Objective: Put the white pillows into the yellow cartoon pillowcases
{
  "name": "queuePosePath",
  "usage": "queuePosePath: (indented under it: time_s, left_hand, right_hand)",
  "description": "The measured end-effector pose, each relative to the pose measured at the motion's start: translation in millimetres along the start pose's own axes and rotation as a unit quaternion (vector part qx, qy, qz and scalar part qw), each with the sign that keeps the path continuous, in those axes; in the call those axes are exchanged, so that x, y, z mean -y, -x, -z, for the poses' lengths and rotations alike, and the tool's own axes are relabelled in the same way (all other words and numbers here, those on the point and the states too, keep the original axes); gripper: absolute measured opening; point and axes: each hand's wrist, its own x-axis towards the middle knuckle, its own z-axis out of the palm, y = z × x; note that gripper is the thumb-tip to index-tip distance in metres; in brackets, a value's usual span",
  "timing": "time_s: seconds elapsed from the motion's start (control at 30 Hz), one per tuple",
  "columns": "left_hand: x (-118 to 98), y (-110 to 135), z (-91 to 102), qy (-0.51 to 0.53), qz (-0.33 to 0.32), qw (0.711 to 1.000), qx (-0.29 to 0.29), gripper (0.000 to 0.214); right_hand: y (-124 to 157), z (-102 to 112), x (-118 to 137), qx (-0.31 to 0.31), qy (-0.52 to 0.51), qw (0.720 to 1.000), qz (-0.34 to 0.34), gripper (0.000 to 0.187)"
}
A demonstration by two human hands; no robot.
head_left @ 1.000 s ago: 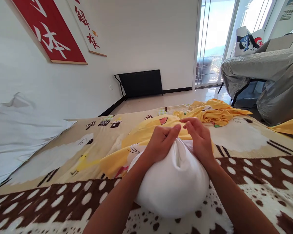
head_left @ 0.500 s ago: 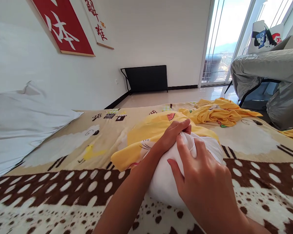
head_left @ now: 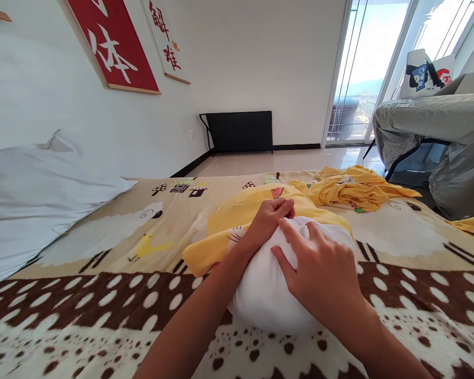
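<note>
A plump white pillow [head_left: 260,295] lies on the patterned blanket in front of me, its far end partly inside a yellow printed pillowcase [head_left: 237,213]. My left hand [head_left: 270,218] is closed, pinching the yellow pillowcase edge at the top of the pillow. My right hand [head_left: 319,268] rests on the white pillow with fingers bent and pressing into it, fingertips close to the left hand.
A brown, cream and tan cartoon blanket [head_left: 102,295] covers the bed. A second white pillow [head_left: 35,195] lies at left by the wall. Crumpled yellow fabric [head_left: 355,189] sits further back. A grey covered chair [head_left: 438,131] stands at right, a black stand [head_left: 239,131] by the wall.
My right hand moved from the far top of the pillow onto its near side and now presses into it. My left hand stays gripping the pillowcase edge. The camera shifted slightly.
</note>
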Motion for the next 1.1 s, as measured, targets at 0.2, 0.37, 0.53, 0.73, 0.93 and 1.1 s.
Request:
queuePosePath:
  time_s: [0.2, 0.37, 0.53, 0.73, 0.93, 1.1]
  left_hand:
    - [-9, 17, 22.7, -0.189, -0.074, 0.969, -0.138, 0.039]
    - [-19, 38, 59.1, -0.235, 0.018, 0.967, -0.095, 0.027]
    - [-31, 47, 87.5, -0.24, 0.121, 0.953, 0.137, 0.026]
    - [-24, 46, 83.0, -0.343, 0.065, 0.926, 0.142, 0.027]
    - [-3, 45, 73.6, -0.349, 0.02, 0.929, 0.119, 0.034]
    - [7, 44, 70.1, -0.362, 0.016, 0.926, 0.104, 0.031]
  right_hand:
    - [-1, -6, 3, 0.025, -0.02, 0.999, 0.025, 0.04]
    - [1, -5, 7, 0.043, -0.027, 0.998, 0.033, 0.04]
    - [5, -5, 10, 0.031, -0.017, 0.998, 0.046, 0.042]
    - [18, -4, 16, -0.024, -0.005, 0.997, 0.071, 0.046]
    - [25, -2, 22, -0.05, -0.003, 0.995, 0.082, 0.047]
    - [24, -4, 22, -0.048, -0.006, 0.996, 0.08, 0.045]
